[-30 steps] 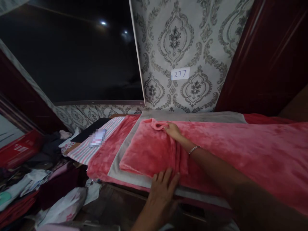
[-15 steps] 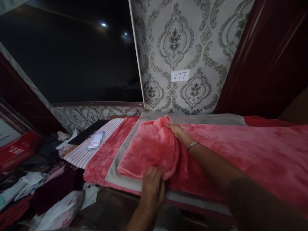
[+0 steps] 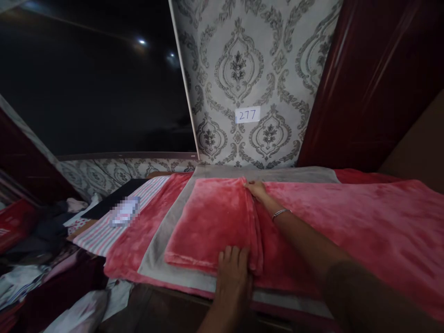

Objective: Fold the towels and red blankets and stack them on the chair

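Note:
A pinkish-red plush blanket [image 3: 211,221] lies with its left part folded over into a flat, layered panel, and the rest stretches away to the right. At the panel's far right corner, my right hand [image 3: 255,189] pinches the edge; a silver bracelet circles that wrist. My left hand [image 3: 233,273] is at the near right corner, its fingers curled over the front edge and its thumb out of sight. Under the blanket is a grey cloth [image 3: 157,252], spread over another red plush layer [image 3: 130,247].
Left of the blanket lie a striped cloth [image 3: 104,236] and a blurred-out small item [image 3: 125,212]. A large dark television screen [image 3: 100,83] stands behind. A paper marked 277 [image 3: 247,114] is on the patterned wall. Piled clothes and fabric [image 3: 65,286] fill the lower left.
The bunched far corner of the folded panel has been flattened and straightened. Both hands still hold its right side, the left a little further right and nearer. The view has shifted slightly.

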`<state>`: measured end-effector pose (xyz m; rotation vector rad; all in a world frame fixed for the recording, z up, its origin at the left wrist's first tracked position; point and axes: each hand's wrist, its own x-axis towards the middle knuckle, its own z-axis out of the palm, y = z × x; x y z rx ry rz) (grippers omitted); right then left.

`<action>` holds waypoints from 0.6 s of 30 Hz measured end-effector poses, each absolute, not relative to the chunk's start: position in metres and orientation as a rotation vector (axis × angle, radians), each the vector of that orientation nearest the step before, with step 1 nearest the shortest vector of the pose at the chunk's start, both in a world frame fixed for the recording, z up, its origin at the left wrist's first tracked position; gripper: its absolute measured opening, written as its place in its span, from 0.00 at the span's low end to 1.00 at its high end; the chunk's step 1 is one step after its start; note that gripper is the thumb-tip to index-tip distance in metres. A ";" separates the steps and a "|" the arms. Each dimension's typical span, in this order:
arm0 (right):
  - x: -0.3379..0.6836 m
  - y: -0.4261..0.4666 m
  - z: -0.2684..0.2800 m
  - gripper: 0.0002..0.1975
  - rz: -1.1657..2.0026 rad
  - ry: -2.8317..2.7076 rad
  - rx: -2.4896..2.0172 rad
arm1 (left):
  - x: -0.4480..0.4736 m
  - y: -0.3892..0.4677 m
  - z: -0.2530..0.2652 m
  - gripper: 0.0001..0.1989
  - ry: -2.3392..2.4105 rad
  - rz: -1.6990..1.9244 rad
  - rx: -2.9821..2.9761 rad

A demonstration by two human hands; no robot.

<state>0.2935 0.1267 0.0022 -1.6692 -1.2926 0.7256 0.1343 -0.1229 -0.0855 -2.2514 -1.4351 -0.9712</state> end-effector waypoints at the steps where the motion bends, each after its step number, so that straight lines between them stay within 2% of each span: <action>1: 0.293 0.128 0.002 0.09 0.705 -1.298 -1.712 | 0.132 -0.122 -0.085 0.16 -1.435 -0.958 -2.252; 3: 0.289 0.132 0.004 0.07 0.677 -1.308 -1.768 | 0.129 -0.121 -0.081 0.11 -1.358 -0.929 -2.281; 7: 0.285 0.138 0.009 0.08 0.657 -1.322 -1.816 | 0.130 -0.118 -0.080 0.10 -1.234 -1.005 -2.243; 14: 0.302 0.137 -0.001 0.15 0.664 -1.306 -1.892 | 0.142 -0.123 -0.075 0.11 -1.302 -0.937 -2.311; 18: 0.304 0.139 -0.013 0.12 0.675 -1.314 -1.843 | 0.140 -0.137 -0.052 0.18 -1.442 -0.910 -2.392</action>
